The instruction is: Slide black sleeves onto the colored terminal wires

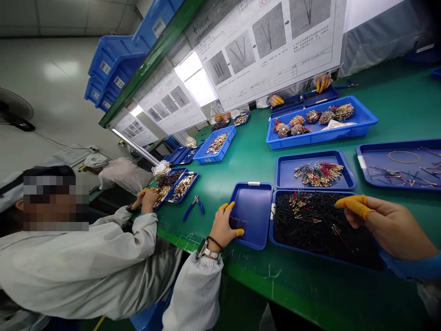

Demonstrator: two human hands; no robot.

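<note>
Wires (239,223) in a small dark bunch lie by the left edge of a flat blue tray (253,200), which stands near the front edge of the green table (244,161). The left hand (222,226) is at that same tray edge, yellow-tipped thumb and fingers spread apart; whether they touch the bunch cannot be told.

Just right stands a second tray (310,252), filled with short black pieces (292,230). Coloured wires (300,200) lie on these near the back edge, left of centre. The right hand (375,214) is over the tray's right end, finger and thumb drawn close together; I cannot tell whether it grips anything.

Behind, a smaller tray (284,164) carries a fanned heap of wires (322,174). Toward the table's right side, another tray (374,158) holds scattered wires and a yellowish ring (404,157). Farther back, a bright blue bin (310,140) contains round wire bundles (312,116). Pliers (194,207) lie near the front edge, beside a co-worker's trays of golden pieces (184,186).
</note>
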